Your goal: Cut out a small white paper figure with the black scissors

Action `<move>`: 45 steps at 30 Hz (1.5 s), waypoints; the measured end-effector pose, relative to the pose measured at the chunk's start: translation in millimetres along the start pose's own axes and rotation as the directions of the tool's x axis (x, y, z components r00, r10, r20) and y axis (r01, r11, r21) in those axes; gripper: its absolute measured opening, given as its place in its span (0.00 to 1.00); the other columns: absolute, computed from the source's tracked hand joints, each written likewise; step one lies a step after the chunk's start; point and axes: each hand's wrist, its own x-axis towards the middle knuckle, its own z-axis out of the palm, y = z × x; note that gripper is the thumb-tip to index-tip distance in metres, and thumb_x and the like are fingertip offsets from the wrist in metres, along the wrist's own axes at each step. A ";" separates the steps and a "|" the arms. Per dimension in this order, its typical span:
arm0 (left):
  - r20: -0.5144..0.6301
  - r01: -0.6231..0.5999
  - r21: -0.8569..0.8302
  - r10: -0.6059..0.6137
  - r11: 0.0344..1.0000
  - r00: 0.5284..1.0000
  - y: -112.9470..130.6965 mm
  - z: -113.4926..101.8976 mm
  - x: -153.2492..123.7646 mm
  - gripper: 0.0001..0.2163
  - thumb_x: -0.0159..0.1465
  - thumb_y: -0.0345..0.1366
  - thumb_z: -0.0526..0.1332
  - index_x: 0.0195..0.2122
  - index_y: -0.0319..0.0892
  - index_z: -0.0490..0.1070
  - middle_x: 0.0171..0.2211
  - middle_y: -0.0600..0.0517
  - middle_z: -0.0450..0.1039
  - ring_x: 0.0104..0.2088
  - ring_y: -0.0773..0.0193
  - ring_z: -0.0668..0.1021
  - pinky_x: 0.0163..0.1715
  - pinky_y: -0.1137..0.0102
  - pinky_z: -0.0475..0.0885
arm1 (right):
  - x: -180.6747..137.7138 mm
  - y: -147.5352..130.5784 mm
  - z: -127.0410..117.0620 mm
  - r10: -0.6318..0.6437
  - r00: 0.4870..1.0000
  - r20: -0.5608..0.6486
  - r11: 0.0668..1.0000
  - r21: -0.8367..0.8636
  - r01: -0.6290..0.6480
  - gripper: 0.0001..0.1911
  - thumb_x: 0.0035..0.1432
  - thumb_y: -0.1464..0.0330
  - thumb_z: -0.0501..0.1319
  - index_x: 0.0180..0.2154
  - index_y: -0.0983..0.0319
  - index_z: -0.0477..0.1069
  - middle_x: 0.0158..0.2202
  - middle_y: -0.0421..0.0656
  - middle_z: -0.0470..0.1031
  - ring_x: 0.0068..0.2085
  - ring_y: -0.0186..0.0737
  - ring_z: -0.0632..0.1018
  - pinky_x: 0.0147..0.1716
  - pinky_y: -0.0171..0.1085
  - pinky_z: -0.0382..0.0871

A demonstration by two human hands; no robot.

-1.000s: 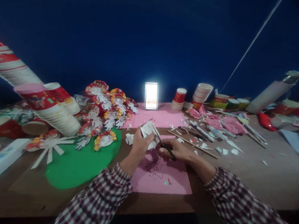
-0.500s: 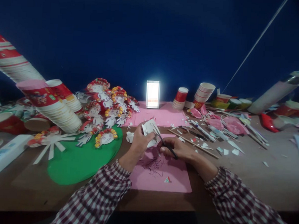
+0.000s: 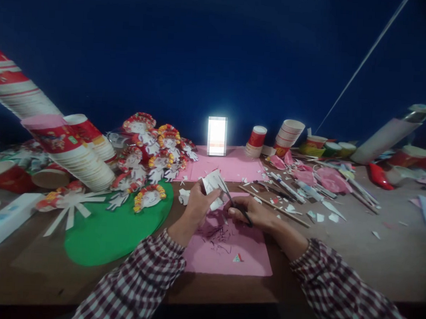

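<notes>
White paper, seemingly only part cut, is pinched in the left hand, the right hand gripping scissors, one scrap near the pink sheet's front edge.

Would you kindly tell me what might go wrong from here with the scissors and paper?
The scissors in the right hand lie close to the left hand, which holds the white paper; a slip might nick the thumb. The triangular scrap on the pink sheet, if loose, could get brushed away.
</notes>
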 end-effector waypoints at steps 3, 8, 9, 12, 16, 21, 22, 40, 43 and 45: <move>0.002 0.002 -0.010 -0.002 1.000 1.000 -5.2 -0.2 0.0 0.16 0.47 0.34 0.67 0.37 0.38 0.69 0.28 0.51 0.74 0.24 0.66 0.74 0.23 0.72 0.69 | 0.0 -0.7 0.0 -0.010 1.000 -0.022 1.000 0.004 0.010 0.23 0.53 0.51 0.60 0.34 0.67 0.69 0.24 0.40 0.69 0.23 0.30 0.69 0.20 0.28 0.61; 0.046 0.030 -0.026 -0.029 0.999 0.999 -8.4 1.8 -1.7 0.14 0.48 0.35 0.66 0.35 0.39 0.68 0.26 0.53 0.72 0.24 0.67 0.73 0.23 0.73 0.68 | 2.3 4.6 -0.9 -0.018 0.999 -0.031 1.000 0.014 0.018 0.23 0.52 0.50 0.61 0.33 0.66 0.68 0.25 0.40 0.69 0.23 0.30 0.68 0.20 0.28 0.62; 0.046 0.026 -0.014 -0.026 1.000 0.999 -7.4 2.4 -2.2 0.13 0.48 0.35 0.65 0.34 0.39 0.68 0.26 0.53 0.72 0.24 0.67 0.73 0.24 0.73 0.67 | 2.6 5.3 -0.9 -0.018 0.999 -0.033 1.000 0.012 0.019 0.23 0.51 0.50 0.61 0.33 0.66 0.68 0.25 0.40 0.69 0.23 0.30 0.68 0.20 0.28 0.62; 0.030 -0.017 0.015 0.016 1.000 0.999 -3.7 3.0 -2.6 0.11 0.50 0.34 0.64 0.34 0.39 0.69 0.27 0.52 0.73 0.27 0.67 0.73 0.26 0.73 0.68 | 2.5 4.7 -0.5 -0.012 1.000 -0.025 1.000 0.021 0.013 0.24 0.51 0.51 0.62 0.36 0.66 0.68 0.26 0.40 0.69 0.24 0.30 0.69 0.21 0.28 0.62; 0.002 -0.056 0.082 0.056 0.995 0.998 -0.7 1.8 -1.4 0.11 0.50 0.33 0.64 0.35 0.38 0.69 0.29 0.51 0.73 0.29 0.66 0.74 0.29 0.72 0.68 | 1.1 1.7 0.7 0.012 1.000 0.014 0.999 0.032 -0.012 0.23 0.51 0.52 0.62 0.36 0.66 0.69 0.26 0.40 0.70 0.23 0.30 0.70 0.22 0.29 0.63; 0.004 -0.100 0.069 0.100 0.993 0.995 -4.0 1.2 -0.4 0.14 0.49 0.34 0.64 0.38 0.39 0.69 0.31 0.51 0.74 0.30 0.65 0.74 0.29 0.72 0.69 | 0.7 1.4 0.5 0.022 1.000 0.008 1.000 0.013 -0.022 0.24 0.50 0.51 0.63 0.36 0.66 0.69 0.24 0.39 0.70 0.23 0.31 0.71 0.21 0.29 0.63; -0.001 -0.114 0.065 0.114 0.991 0.993 -5.5 1.2 -0.1 0.15 0.49 0.34 0.64 0.38 0.39 0.68 0.31 0.51 0.74 0.30 0.65 0.74 0.29 0.72 0.69 | 0.8 1.5 0.3 0.020 1.000 0.009 1.000 0.005 -0.020 0.24 0.50 0.51 0.62 0.36 0.67 0.69 0.24 0.40 0.70 0.23 0.31 0.71 0.21 0.29 0.63; 0.019 -0.145 0.035 0.144 0.989 0.989 -6.0 -0.5 1.2 0.16 0.49 0.34 0.65 0.40 0.40 0.67 0.32 0.52 0.74 0.32 0.64 0.75 0.32 0.71 0.70 | 0.4 2.4 0.9 0.001 1.000 -0.007 0.999 -0.044 -0.002 0.23 0.51 0.52 0.62 0.35 0.67 0.70 0.25 0.40 0.70 0.23 0.30 0.69 0.19 0.28 0.60; 0.048 -0.125 0.014 0.124 0.992 0.991 -6.5 0.0 1.6 0.14 0.50 0.35 0.64 0.38 0.40 0.68 0.30 0.52 0.74 0.30 0.64 0.75 0.31 0.71 0.70 | 0.1 3.1 0.9 -0.001 1.000 -0.008 0.999 -0.039 0.000 0.23 0.50 0.52 0.63 0.35 0.67 0.70 0.25 0.40 0.69 0.23 0.30 0.69 0.19 0.28 0.60; 0.038 -0.110 0.009 0.110 0.994 0.993 -6.9 0.6 1.4 0.14 0.51 0.36 0.64 0.38 0.40 0.68 0.30 0.52 0.75 0.30 0.64 0.75 0.30 0.71 0.70 | 0.3 3.3 1.1 -0.007 1.000 -0.013 0.999 -0.036 0.007 0.23 0.49 0.52 0.64 0.35 0.67 0.70 0.25 0.40 0.69 0.24 0.30 0.69 0.19 0.28 0.61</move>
